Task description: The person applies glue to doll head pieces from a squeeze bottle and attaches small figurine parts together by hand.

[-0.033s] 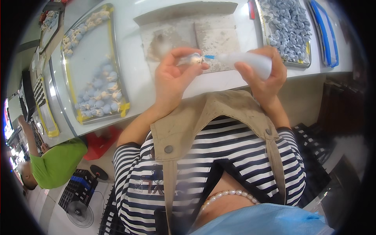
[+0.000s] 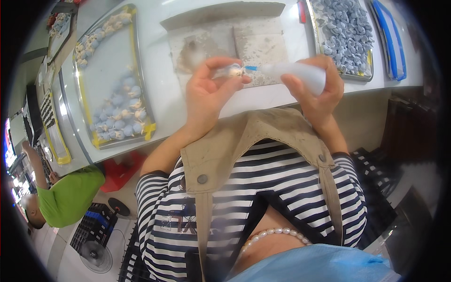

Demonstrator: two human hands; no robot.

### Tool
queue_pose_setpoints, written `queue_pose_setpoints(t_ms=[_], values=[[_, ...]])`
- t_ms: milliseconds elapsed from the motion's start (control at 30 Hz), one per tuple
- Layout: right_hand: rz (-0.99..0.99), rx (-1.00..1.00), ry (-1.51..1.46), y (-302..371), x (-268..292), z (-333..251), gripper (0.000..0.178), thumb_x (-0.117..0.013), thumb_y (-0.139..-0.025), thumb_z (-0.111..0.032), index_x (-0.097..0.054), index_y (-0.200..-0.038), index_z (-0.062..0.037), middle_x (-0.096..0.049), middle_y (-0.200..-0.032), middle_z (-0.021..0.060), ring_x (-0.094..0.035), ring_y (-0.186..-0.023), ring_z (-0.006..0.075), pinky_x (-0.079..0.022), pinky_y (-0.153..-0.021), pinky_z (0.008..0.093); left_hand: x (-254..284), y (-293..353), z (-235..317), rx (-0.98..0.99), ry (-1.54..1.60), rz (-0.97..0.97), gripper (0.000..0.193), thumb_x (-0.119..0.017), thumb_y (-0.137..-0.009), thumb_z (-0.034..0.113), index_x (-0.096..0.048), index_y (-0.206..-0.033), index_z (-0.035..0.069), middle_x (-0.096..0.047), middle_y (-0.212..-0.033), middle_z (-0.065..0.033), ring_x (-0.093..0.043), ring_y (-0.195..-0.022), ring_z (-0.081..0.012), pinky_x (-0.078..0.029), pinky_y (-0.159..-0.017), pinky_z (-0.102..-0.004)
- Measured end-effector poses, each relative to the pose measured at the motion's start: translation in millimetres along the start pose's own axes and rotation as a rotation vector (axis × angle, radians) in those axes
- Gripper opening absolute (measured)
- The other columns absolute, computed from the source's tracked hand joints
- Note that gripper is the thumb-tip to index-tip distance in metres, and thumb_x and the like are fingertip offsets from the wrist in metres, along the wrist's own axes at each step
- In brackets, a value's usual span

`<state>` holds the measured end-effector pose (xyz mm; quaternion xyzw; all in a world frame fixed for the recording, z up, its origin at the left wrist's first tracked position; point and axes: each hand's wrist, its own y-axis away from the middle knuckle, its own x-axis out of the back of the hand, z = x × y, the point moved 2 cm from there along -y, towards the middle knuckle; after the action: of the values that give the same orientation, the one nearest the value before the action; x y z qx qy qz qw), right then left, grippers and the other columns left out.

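Between the thumb and fingers of my left hand (image 2: 209, 87) is a small cream and blue-grey figurine piece (image 2: 236, 71). My right hand (image 2: 322, 87) is wrapped round a translucent white squeeze bottle (image 2: 305, 76), tilted sideways with its nozzle pointing left. The bottle's blue tip (image 2: 251, 68) is at the piece's right side; whether it touches cannot be made out. Both hands are above the near edge of a stained cardboard sheet (image 2: 258, 42) on the white table.
A metal tray (image 2: 110, 61) at left holds rows of similar blue-grey and cream pieces. Another tray (image 2: 319, 42) at right is heaped with small grey-blue parts, beside a blue-rimmed tray (image 2: 392, 42). A person in a green shirt (image 2: 70, 197) works at the far left.
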<state>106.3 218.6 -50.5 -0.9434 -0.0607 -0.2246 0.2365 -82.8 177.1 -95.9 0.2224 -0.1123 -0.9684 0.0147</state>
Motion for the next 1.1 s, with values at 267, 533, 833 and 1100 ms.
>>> queue_pose_setpoints(t_ms=[267,533,833,1100], values=[[-0.031,-0.027,-0.006,2,-8,0,0.023,-0.074,-0.069,-0.008,-0.055,-0.080,-0.0023,-0.056,-0.071,0.0032,-0.052,-0.059,0.0085,-0.041,-0.053,0.0204,4,1,1,0.001,0.005,-0.006,0.031,-0.061,-0.081,0.005,-0.049,-0.109,0.001,-0.056,-0.109,-0.0119,-0.060,-0.089,-0.0188,-0.047,-0.075,-0.0267],[0.105,-0.086,-0.106,2,-4,12,0.028,-0.076,-0.069,-0.010,-0.055,-0.085,-0.0021,-0.060,-0.071,0.0037,-0.055,-0.063,0.0070,-0.045,-0.055,0.0196,5,1,1,0.015,0.026,0.011,0.031,-0.060,-0.081,0.004,-0.049,-0.109,0.003,-0.056,-0.109,-0.0119,-0.060,-0.088,-0.0184,-0.048,-0.074,-0.0251],[-0.054,-0.417,-0.010,-13,-32,71,0.023,-0.059,-0.084,-0.025,-0.056,-0.093,-0.0042,-0.061,-0.074,0.0076,-0.057,-0.071,0.0172,-0.044,-0.067,0.0282,-9,-7,14,0.179,0.416,-0.339,0.030,-0.060,-0.079,0.006,-0.049,-0.107,0.005,-0.055,-0.109,-0.0147,-0.060,-0.084,-0.0197,-0.048,-0.068,-0.0222],[0.141,0.018,0.528,-52,44,105,0.016,-0.061,-0.081,-0.024,-0.063,-0.090,-0.0114,-0.063,-0.083,0.0047,-0.056,-0.077,0.0199,-0.042,-0.070,0.0294,-13,-2,19,0.180,0.446,-0.278,0.034,-0.060,-0.079,0.005,-0.048,-0.110,0.005,-0.053,-0.109,-0.0149,-0.059,-0.081,-0.0189,-0.048,-0.066,-0.0206]])
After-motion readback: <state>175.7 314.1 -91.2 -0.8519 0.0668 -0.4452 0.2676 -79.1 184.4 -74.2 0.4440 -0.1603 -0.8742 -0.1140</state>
